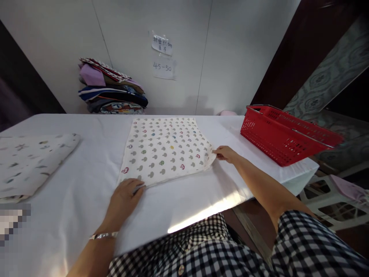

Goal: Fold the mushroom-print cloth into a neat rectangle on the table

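Note:
A white cloth [161,148] printed with grey, red, green and yellow mushrooms lies folded into a rough rectangle in front of me. Its near left corner is in my left hand [127,194], thumb and fingers closed over the edge, partly hiding the corner. My right hand [226,154] pinches the near right corner between thumb and fingers, and the cloth's edge there is slightly lifted and rumpled.
Another printed white cloth [31,165] lies folded at the left of the white-covered table [95,154]. A stack of folded fabrics [112,90] stands against the back wall. At the right sits a red basket [276,134] by the table's end. Paper signs [163,67] hang on the wall.

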`<state>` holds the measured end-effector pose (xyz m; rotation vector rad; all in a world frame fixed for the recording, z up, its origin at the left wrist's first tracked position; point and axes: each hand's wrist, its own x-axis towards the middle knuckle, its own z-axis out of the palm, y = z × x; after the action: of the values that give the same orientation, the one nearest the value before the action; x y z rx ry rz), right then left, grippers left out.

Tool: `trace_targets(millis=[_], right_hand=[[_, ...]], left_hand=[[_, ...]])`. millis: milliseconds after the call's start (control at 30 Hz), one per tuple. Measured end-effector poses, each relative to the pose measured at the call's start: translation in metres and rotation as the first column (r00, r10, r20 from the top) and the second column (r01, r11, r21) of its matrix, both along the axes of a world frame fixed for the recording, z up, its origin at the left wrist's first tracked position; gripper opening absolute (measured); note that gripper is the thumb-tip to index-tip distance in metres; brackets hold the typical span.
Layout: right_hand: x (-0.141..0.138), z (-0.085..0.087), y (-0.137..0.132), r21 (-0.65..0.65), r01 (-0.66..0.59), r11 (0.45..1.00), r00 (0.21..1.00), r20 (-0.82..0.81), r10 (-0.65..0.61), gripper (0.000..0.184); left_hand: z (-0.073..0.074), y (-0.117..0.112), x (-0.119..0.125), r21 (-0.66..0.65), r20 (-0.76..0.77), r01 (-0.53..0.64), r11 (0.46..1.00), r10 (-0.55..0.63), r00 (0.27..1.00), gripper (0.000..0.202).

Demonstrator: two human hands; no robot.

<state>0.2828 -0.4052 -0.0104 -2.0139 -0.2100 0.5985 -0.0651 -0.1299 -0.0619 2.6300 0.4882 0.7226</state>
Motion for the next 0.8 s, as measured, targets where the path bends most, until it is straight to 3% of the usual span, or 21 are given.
trace_targets(millis=[100,167,367,633,800], right_hand=[[-0.001,-0.002,0.004,0.097,-0.017,0.995,0.999,-0.038,0.02,0.023],[-0.003,-0.008,0.003,0.092,-0.022,0.996,0.996,-0.079,0.029,0.024],[-0.006,-0.025,-0.007,-0.041,-0.017,0.999,0.993,-0.12,0.012,0.026],[-0.009,-0.018,-0.007,-0.215,-0.02,0.976,0.995,-0.099,-0.002,0.026],[-0.014,-0.018,-0.004,-0.244,0.004,0.97,0.996,-0.084,-0.025,0.028]], left_hand=[[0.0,0.0,0.0,0.003,0.011,0.003,1.0,-0.003,1.0,0.023],[0.001,-0.001,-0.001,0.005,0.011,0.004,1.0,-0.004,1.0,0.021],[0.0,0.0,-0.001,-0.012,0.0,0.011,1.0,-0.011,1.0,0.02],[-0.001,0.0,0.0,-0.012,0.012,0.017,1.0,-0.017,1.0,0.019],[0.0,0.0,-0.001,-0.01,0.009,0.013,1.0,-0.013,1.0,0.019]])
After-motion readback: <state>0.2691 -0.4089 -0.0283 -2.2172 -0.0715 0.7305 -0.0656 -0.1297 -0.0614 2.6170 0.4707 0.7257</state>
